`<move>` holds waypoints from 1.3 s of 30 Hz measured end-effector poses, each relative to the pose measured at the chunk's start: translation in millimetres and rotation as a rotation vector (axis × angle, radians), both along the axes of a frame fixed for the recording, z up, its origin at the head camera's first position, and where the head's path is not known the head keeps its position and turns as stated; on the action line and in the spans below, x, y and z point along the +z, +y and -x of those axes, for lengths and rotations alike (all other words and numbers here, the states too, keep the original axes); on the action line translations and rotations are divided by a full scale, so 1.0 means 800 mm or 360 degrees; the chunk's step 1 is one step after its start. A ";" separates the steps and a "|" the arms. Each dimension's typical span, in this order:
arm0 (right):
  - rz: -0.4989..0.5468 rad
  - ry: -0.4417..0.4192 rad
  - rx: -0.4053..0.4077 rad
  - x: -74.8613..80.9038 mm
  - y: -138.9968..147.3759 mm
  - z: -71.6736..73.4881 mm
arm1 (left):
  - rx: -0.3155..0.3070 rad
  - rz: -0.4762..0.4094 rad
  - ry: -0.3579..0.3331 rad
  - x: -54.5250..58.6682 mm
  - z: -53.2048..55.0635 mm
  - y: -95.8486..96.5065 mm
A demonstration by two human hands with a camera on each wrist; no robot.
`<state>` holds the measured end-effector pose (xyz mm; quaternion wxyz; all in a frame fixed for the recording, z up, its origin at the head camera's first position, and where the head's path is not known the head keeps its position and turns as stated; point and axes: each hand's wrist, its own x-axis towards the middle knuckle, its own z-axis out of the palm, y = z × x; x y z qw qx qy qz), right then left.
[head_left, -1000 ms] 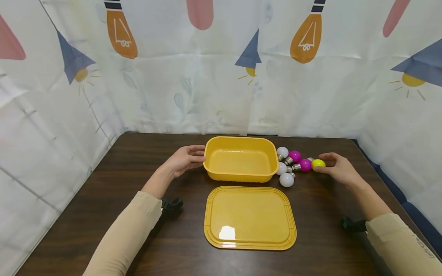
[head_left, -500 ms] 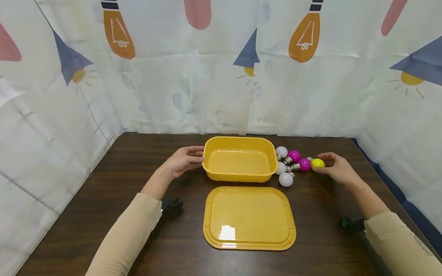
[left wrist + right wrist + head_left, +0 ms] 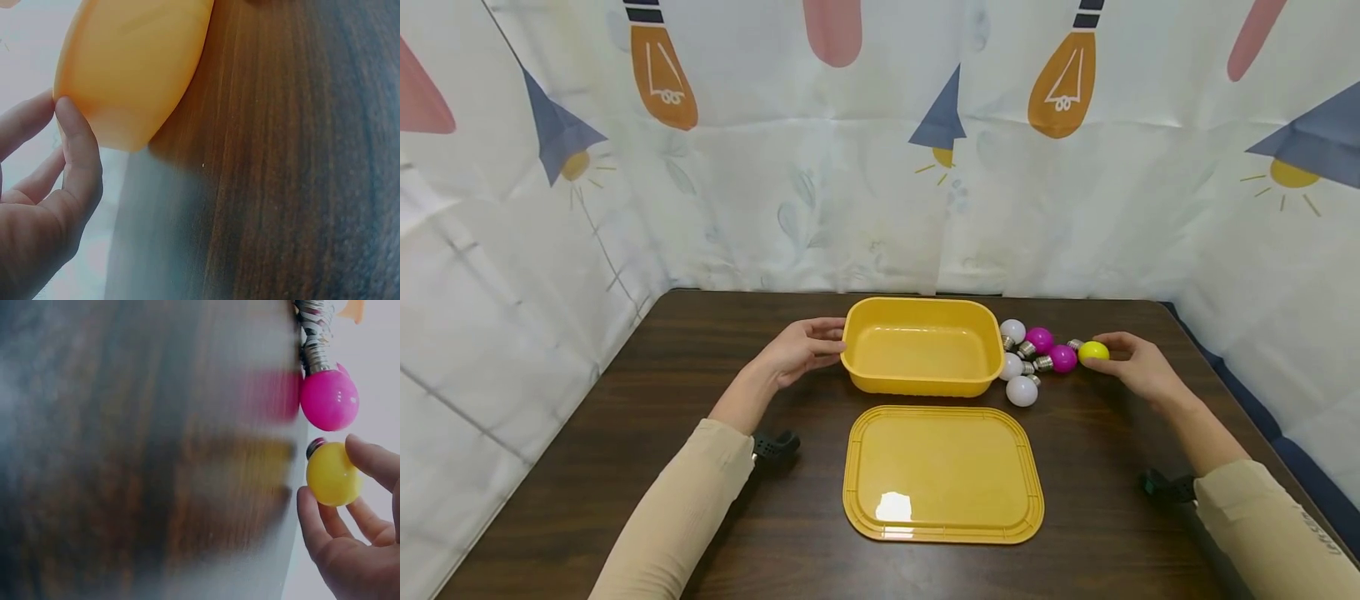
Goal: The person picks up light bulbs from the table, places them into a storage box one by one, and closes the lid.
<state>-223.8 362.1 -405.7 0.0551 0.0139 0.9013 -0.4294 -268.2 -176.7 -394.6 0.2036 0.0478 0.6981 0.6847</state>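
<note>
The yellow bulb is at the right end of the bulb group, pinched by its round part between the right hand's thumb and fingers, probably because that leaves the base free; whether it is lifted is unclear. Pink bulbs lie beside it, then white bulbs close by the bin. The left hand's loosely bent fingers touch the bin's left end, apparently steadying it. The tray lies on the person's side.
</note>
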 end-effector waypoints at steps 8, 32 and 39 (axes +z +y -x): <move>0.0046 0.0042 -0.0009 0.001 0.002 0.001 | 0.0000 -0.0009 -0.0006 0.000 0.000 0.000; 0.0148 0.0116 -0.0021 0.016 -0.009 0.003 | -0.0034 -0.0106 -0.0038 -0.006 0.004 -0.005; 0.0188 0.0119 -0.0015 0.020 -0.019 0.004 | -0.0035 -0.0135 -0.0048 -0.007 0.003 -0.004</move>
